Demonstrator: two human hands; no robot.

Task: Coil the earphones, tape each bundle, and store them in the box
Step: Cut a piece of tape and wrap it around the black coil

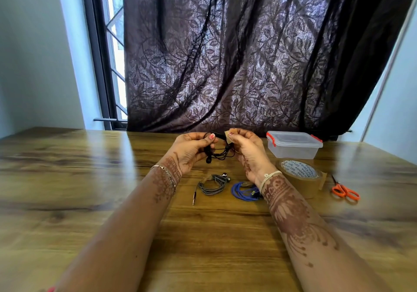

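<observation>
The left hand [191,149] holds the black earphones [220,153] above the table [90,179]. Its fingers are curled round the left side of the coil, and the thumb presses onto the cable at the top. One earbud hangs just below these fingers.

The right hand [246,150] pinches a piece of tape [230,138] between thumb and forefinger. Its other fingers are curled behind the pinch. The tape meets the top right of the coil, just beside the left thumb tip. It cannot be determined whether the tape already wraps the cable.

Below the fingers, nearer the person, two coiled bundles lie on the table, each with a patch of brown tape on it. The gray earphones [212,185] lie below the left-hand fingers, plug pointing toward the person. The blue earphones [244,191] lie just beside them, below the right wrist and partly hidden by it.

To the right of the right-hand fingers stands the box [293,149], clear with red clasps. The tape roll [300,179] lies in front of the box. The scissors [345,191] lie further right, well apart from both hands.
</observation>
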